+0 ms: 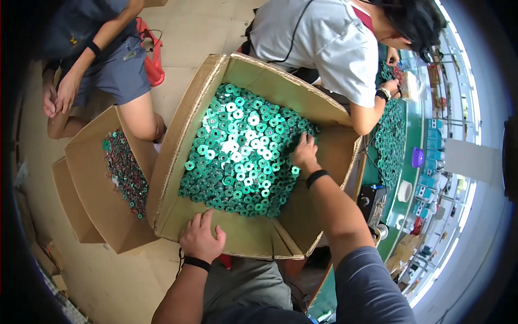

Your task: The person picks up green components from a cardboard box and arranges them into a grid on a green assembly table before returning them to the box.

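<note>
Green rings [232,154] inside cardboard box [335,154]

discs [237,162]: partly hidden by right hand [305,154] | left co-worker [81,27]: head cut off

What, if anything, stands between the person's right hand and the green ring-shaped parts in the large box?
Nothing visible does. The right hand is inside the open large box, at the right edge of the green ring-shaped parts. The left hand is at the near rim, out of the way.
</note>
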Available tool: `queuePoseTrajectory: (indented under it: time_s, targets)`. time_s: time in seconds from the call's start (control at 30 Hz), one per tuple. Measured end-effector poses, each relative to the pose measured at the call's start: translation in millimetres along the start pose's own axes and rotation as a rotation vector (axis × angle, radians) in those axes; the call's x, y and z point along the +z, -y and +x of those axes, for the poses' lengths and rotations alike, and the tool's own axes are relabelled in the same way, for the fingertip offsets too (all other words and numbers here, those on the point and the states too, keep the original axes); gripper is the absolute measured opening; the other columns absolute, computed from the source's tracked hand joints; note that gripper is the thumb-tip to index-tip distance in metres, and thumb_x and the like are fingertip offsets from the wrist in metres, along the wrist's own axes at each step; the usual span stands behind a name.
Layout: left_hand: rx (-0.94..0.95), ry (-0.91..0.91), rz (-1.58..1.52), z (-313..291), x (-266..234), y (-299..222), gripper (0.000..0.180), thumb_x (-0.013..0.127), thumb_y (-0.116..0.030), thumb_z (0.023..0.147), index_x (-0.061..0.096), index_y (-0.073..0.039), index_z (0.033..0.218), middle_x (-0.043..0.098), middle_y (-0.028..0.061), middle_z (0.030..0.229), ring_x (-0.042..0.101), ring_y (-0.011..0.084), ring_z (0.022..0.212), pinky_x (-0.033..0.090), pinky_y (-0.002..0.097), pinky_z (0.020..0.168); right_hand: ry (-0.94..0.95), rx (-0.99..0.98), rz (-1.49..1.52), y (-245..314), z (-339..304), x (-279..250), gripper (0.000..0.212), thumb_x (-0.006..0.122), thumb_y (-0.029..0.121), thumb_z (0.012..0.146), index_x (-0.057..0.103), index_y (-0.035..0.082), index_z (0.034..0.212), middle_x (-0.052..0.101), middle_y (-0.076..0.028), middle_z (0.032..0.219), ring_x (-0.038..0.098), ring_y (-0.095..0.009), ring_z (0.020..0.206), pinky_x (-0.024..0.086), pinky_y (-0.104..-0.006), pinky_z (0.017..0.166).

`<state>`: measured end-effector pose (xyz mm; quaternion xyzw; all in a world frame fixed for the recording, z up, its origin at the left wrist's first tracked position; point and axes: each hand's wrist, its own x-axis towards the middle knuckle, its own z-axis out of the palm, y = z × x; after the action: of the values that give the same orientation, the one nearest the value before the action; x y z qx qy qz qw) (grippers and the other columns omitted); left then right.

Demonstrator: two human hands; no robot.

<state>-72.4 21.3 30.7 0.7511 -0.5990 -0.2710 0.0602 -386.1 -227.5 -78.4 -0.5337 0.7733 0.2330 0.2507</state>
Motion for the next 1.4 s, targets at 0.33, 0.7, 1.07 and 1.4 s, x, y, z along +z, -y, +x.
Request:
queuePoseTrajectory:
  time_s: [0.33,0.7,1.07,1.4]
  targets:
    - [-0.007,0.042,-0.001,3,0,-3,0.046,0.068,-0.025,0.08,0.065,-0.015,0.126,0.066,0.0073,0.109,0.067,0.0325,0.1,0.057,0.0496,0.077,-0.201,-0.66,0.328,-26,-213,-57,0.073,0.07,0.01,0.087,0.039,-0.005,0.152,0.037,-0.033,0.157,0.04,-0.05,0.145,0.039,-0.0479,0.121]
    - [0.012,-0.018,0.02,-1,8,0,0.04,0.063,-0.012,0.089,0.066,-0.01,0.129,0.068,0.0139,0.115,0.068,0.038,0.098,0.055,0.0497,0.084,0.054,-0.539,0.747,-199,-382,-97,0.048,0.069,0.009,0.092,0.06,0.003,0.139,0.063,-0.018,0.134,0.063,-0.038,0.122,0.053,-0.0444,0.104]
    - [-0.066,-0.132,-0.273,-17,48,-46,0.039,0.061,-0.008,0.095,0.062,-0.002,0.133,0.066,0.0138,0.108,0.066,0.0319,0.095,0.053,0.0434,0.086,-0.472,-0.045,0.655,-471,-321,-124,0.038,0.077,0.017,0.087,0.07,0.002,0.122,0.07,-0.015,0.109,0.071,-0.026,0.096,0.059,-0.0381,0.084]
    - [-0.219,-0.157,0.145,-23,60,-91,0.041,0.063,-0.024,0.093,0.067,-0.007,0.13,0.072,0.0115,0.113,0.068,0.0324,0.103,0.053,0.0455,0.09,-0.327,0.191,0.475,-482,-131,-88,0.075,0.086,0.04,0.075,0.06,0.0,0.132,0.062,-0.024,0.131,0.064,-0.037,0.119,0.053,-0.0436,0.104]
